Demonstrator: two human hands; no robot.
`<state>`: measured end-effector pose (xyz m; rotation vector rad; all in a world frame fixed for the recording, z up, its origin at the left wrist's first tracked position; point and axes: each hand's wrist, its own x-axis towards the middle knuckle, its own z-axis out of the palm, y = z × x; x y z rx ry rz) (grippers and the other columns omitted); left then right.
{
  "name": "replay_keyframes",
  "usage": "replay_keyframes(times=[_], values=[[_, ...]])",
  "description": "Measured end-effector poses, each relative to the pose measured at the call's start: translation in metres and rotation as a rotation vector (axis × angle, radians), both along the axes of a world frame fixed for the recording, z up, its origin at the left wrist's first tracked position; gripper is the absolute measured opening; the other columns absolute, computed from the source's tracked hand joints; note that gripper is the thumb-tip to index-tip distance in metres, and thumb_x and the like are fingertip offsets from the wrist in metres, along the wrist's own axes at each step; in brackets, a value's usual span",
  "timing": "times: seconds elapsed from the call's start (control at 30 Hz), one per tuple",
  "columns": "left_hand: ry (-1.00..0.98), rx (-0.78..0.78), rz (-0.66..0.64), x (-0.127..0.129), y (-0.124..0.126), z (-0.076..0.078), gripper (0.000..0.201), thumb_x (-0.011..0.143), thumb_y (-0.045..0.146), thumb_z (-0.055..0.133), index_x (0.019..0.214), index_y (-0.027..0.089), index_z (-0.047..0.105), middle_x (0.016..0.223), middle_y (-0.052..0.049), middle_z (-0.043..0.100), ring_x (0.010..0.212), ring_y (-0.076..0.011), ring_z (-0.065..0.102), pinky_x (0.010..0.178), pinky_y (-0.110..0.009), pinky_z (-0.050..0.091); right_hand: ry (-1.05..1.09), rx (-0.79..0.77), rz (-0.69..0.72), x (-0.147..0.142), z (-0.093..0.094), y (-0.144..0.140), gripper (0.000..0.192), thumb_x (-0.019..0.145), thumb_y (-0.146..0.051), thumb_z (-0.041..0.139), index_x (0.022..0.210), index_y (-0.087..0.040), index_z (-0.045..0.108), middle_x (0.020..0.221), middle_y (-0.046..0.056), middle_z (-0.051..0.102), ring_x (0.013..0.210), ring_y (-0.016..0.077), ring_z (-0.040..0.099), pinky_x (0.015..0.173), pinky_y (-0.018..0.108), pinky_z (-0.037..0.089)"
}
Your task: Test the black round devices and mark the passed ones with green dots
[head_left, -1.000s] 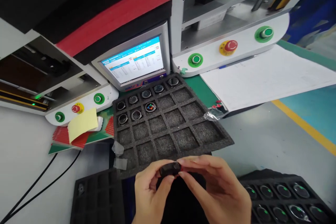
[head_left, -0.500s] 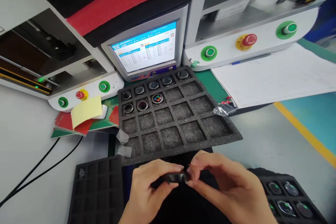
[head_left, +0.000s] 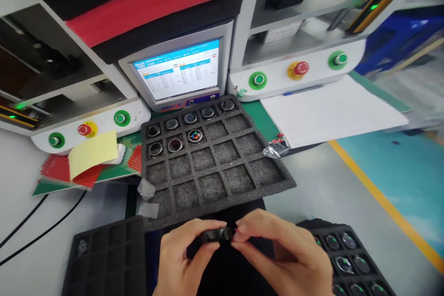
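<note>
My left hand (head_left: pixel 185 254) grips a dark watch case (head_left: pixel 213 235) by thumb and fingers, edge-on to me, in front of the grey foam tray (head_left: pixel 222 196). My right hand (head_left: pixel 282 249) is closed in a pinch against the right end of the watch case. A speck of a small red piece (head_left: pixel 236 230) shows at its fingertips; most of it is hidden. In the foam tray sit several round watch cases, one with a lit, colourful watch face (head_left: pixel 195 136).
A second foam tray (head_left: pixel 104 259) holds one piece at lower left; another tray (head_left: pixel 373 270) at lower right holds several watches. Behind stand a monitor (head_left: pixel 180 71) and machine panels with a red stop button (head_left: pixel 301 69). Papers (head_left: pixel 329 113) and a yellow note (head_left: pixel 93 153) lie beside.
The view has turned right, so the scene shifts left. Both hands keep their hold at the watch case, which looks slightly more level.
</note>
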<state>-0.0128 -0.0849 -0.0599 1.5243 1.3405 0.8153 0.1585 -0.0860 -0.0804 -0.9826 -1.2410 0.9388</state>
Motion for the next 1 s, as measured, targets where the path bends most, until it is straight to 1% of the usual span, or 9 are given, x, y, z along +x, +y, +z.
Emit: replay_keyframes(times=[0.13, 0.2, 0.3, 0.37, 0.47, 0.57, 0.8, 0.9, 1.0], values=[[-0.048, -0.16, 0.345, 0.0, 0.004, -0.012, 0.016, 0.079, 0.041, 0.073, 0.085, 0.026, 0.077, 0.076, -0.001, 0.078, 0.067, -0.0162, 0.073, 0.065, -0.019, 0.058, -0.074, 0.059, -0.08, 0.008, -0.004, -0.007, 0.034, 0.077, -0.002, 0.07, 0.1, -0.027, 0.07, 0.072, -0.001, 0.073, 0.061, 0.0147, 0.07, 0.057, 0.022, 0.06], [-0.123, -0.242, 0.494, -0.006, 0.008, -0.02, 0.025, 0.077, 0.046, 0.075, 0.087, 0.023, 0.076, 0.082, -0.001, 0.079, 0.07, -0.0143, 0.073, 0.068, -0.017, 0.058, -0.166, -0.037, -0.254, 0.021, -0.016, -0.005, 0.028, 0.078, -0.008, 0.072, 0.098, -0.028, 0.07, 0.075, -0.003, 0.074, 0.064, 0.0129, 0.07, 0.063, 0.021, 0.06], [-0.231, -0.318, 0.53, -0.012, 0.012, -0.026, 0.034, 0.075, 0.05, 0.076, 0.09, 0.02, 0.074, 0.095, -0.005, 0.079, 0.076, -0.0144, 0.073, 0.074, -0.019, 0.059, -0.237, -0.207, -0.603, 0.05, -0.048, 0.019, 0.016, 0.084, -0.023, 0.068, 0.101, -0.025, 0.07, 0.091, 0.002, 0.075, 0.082, 0.0151, 0.071, 0.082, 0.029, 0.058], [-0.233, -0.333, 0.496, -0.007, 0.012, -0.024, 0.037, 0.074, 0.051, 0.076, 0.092, 0.019, 0.073, 0.095, -0.006, 0.079, 0.07, -0.0138, 0.07, 0.069, -0.02, 0.058, -0.191, -0.278, -0.685, 0.07, -0.071, 0.044, 0.029, 0.081, -0.034, 0.069, 0.107, -0.02, 0.066, 0.11, 0.01, 0.07, 0.102, 0.0225, 0.067, 0.097, 0.045, 0.051], [-0.164, -0.317, 0.504, 0.006, 0.009, -0.018, 0.045, 0.073, 0.053, 0.076, 0.102, 0.019, 0.073, 0.09, -0.008, 0.079, 0.054, -0.0096, 0.056, 0.053, -0.018, 0.051, -0.111, -0.398, -0.585, 0.089, -0.091, 0.075, 0.051, 0.064, -0.038, 0.079, 0.108, -0.016, 0.063, 0.115, 0.015, 0.066, 0.093, 0.0269, 0.068, 0.09, 0.052, 0.052], [-0.17, -0.335, 0.518, 0.016, 0.008, -0.014, 0.045, 0.07, 0.054, 0.077, 0.096, 0.018, 0.073, 0.089, -0.008, 0.078, 0.049, -0.0075, 0.049, 0.048, -0.018, 0.046, -0.036, -0.387, -0.524, 0.089, -0.084, 0.081, 0.047, 0.062, -0.036, 0.079, 0.101, -0.018, 0.062, 0.103, 0.01, 0.068, 0.069, 0.0174, 0.068, 0.075, 0.041, 0.056], [-0.37, -0.472, 0.334, 0.018, 0.01, -0.021, 0.033, 0.082, 0.048, 0.071, 0.092, 0.017, 0.063, 0.093, -0.009, 0.077, 0.054, -0.0057, 0.053, 0.052, -0.015, 0.045, 0.363, -0.373, -0.245, 0.043, -0.022, 0.03, 0.036, 0.068, -0.025, 0.083, 0.101, -0.026, 0.068, 0.093, 0.003, 0.067, 0.06, 0.0095, 0.06, 0.057, 0.023, 0.056], [-0.415, -0.463, 0.332, 0.026, 0.008, -0.023, 0.036, 0.083, 0.047, 0.07, 0.099, 0.015, 0.067, 0.093, -0.011, 0.076, 0.049, -0.0032, 0.045, 0.047, -0.014, 0.039, 0.458, -0.425, -0.159, 0.017, -0.015, 0.011, 0.037, 0.071, -0.023, 0.082, 0.105, -0.029, 0.067, 0.09, 0.002, 0.067, 0.063, 0.0107, 0.064, 0.061, 0.024, 0.059], [-0.508, -0.424, 0.315, 0.034, 0.006, -0.023, 0.034, 0.083, 0.047, 0.07, 0.096, 0.016, 0.069, 0.096, -0.01, 0.075, 0.059, -0.0083, 0.058, 0.061, -0.02, 0.051, 0.548, -0.455, -0.115, -0.002, -0.016, 0.003, 0.039, 0.075, -0.021, 0.079, 0.109, -0.032, 0.064, 0.091, 0.001, 0.067, 0.064, 0.0107, 0.066, 0.067, 0.026, 0.061]])
